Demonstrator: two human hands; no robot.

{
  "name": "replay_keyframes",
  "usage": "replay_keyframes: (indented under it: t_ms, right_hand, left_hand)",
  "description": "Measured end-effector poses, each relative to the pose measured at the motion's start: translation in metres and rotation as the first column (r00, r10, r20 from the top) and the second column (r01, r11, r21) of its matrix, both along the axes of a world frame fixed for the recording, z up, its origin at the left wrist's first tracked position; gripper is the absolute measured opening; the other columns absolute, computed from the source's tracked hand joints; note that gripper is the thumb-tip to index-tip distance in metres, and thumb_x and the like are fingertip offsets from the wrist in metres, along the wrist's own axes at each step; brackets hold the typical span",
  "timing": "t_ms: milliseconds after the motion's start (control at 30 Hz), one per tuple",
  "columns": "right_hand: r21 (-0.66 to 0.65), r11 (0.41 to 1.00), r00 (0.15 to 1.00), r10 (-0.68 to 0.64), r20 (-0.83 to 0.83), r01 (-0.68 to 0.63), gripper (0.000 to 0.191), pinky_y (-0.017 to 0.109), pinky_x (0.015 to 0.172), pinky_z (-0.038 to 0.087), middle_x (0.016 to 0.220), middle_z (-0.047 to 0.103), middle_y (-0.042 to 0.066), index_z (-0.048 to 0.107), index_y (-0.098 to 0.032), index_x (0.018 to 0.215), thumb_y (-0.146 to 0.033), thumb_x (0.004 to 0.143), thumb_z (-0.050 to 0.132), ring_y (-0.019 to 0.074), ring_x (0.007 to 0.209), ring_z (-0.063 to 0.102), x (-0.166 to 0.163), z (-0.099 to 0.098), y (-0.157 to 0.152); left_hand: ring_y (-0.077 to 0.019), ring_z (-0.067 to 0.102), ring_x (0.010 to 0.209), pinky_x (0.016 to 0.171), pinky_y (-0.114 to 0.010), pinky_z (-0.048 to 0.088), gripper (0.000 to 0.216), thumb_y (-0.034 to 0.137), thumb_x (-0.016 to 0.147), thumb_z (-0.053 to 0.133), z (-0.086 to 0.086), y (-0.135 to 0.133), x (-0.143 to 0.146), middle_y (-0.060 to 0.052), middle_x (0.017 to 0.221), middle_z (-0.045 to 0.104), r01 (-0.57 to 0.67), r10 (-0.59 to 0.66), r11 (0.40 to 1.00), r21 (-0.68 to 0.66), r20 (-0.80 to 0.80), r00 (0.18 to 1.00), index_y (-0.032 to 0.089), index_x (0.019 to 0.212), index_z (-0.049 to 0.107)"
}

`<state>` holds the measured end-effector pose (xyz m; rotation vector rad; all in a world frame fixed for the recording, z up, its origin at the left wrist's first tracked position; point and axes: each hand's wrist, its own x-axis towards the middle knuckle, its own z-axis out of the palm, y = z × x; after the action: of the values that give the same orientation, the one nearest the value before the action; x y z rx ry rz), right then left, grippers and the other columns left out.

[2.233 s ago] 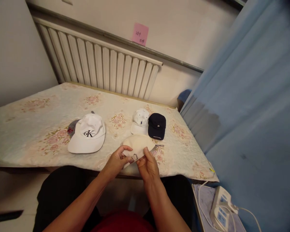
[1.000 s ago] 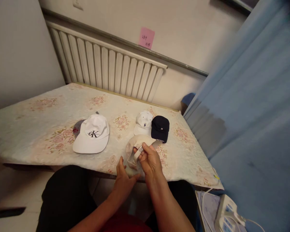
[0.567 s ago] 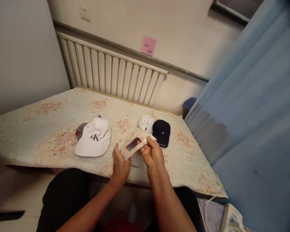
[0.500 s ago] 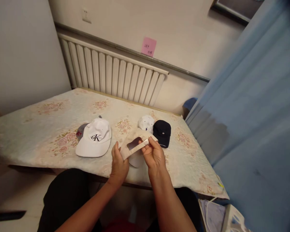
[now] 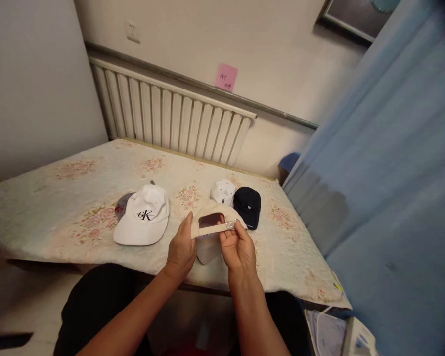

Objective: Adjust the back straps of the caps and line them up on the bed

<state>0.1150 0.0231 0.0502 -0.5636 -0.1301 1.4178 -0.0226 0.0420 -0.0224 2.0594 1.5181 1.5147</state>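
Between my two hands is a cream baseball cap (image 5: 212, 230), its back opening and strap turned toward me. My left hand (image 5: 182, 247) grips the left end of the strap and the cap's edge. My right hand (image 5: 239, 244) pinches the strap near its metal buckle (image 5: 230, 225), thumb in front and fingers behind. Below the held cap, a pale cap brim (image 5: 207, 249) shows in part; whether it belongs to another cap I cannot tell. Just beyond lie a small white cap (image 5: 223, 191) and a black cap (image 5: 247, 207). To the left, a white cap with "CK" lettering (image 5: 144, 215) partly covers a grey cap (image 5: 123, 203).
A floral cloth (image 5: 77, 198) covers the table. Behind it are a white radiator (image 5: 174, 111) and a wall with a pink note (image 5: 226, 77). A blue curtain (image 5: 374, 163) hangs at the right. A white device (image 5: 359, 336) stands low at the front right.
The cream cap has turned so its strap lies nearly level, where it slanted before. My right hand is slightly lower, still at the buckle. The view has shifted slightly.
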Motion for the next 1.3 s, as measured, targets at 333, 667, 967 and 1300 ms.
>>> replay_keyframes:
  t_ms: [333,667,967,1300]
  right_hand:
    - [0.015,1.0,1.0,0.009,-0.025,-0.008,0.013,0.036,0.092,0.05,0.1,0.07,0.012,0.055,-0.013,0.098,-0.015,0.086,0.05,0.0204,0.103,0.063,0.007,0.005,-0.006]
    - [0.015,0.999,0.997,-0.04,0.063,0.039,0.011,0.038,0.095,0.048,0.096,0.071,0.01,0.055,-0.012,0.095,-0.016,0.086,0.05,0.0197,0.099,0.065,0.009,0.001,-0.006]
    - [0.18,0.978,0.995,0.101,0.026,-0.104,0.027,0.04,0.104,0.038,0.115,0.065,0.012,0.059,-0.011,0.105,-0.027,0.088,0.047,0.0209,0.113,0.057,0.004,-0.008,-0.014]
    - [0.196,0.973,0.991,0.108,0.084,-0.123,0.027,0.042,0.105,0.036,0.113,0.065,0.011,0.061,-0.014,0.104,-0.031,0.086,0.051,0.0205,0.112,0.057,0.005,-0.012,-0.018]
  left_hand:
    - [-0.0239,0.046,0.123,0.103,-0.041,0.039,0.055,0.007,0.078,0.037,0.015,0.0,0.011,-0.018,0.132,0.048,0.039,-0.033,0.996,0.086,-0.07,0.997,0.007,0.133,0.036]
    - [-0.0231,0.048,0.121,0.101,-0.043,0.042,0.049,0.008,0.082,0.035,0.016,0.002,0.009,-0.018,0.129,0.051,0.039,-0.028,0.994,0.1,-0.112,0.993,0.007,0.131,0.038]
    - [-0.0235,0.048,0.121,0.101,-0.042,0.042,0.048,0.009,0.083,0.035,0.013,-0.005,0.018,-0.019,0.129,0.051,0.047,-0.034,0.994,0.102,-0.129,0.991,0.007,0.13,0.039]
    - [-0.0238,0.047,0.122,0.101,-0.042,0.042,0.05,0.01,0.083,0.036,0.01,-0.007,0.017,-0.018,0.13,0.05,0.042,-0.023,0.992,0.123,-0.152,0.988,0.009,0.133,0.036]
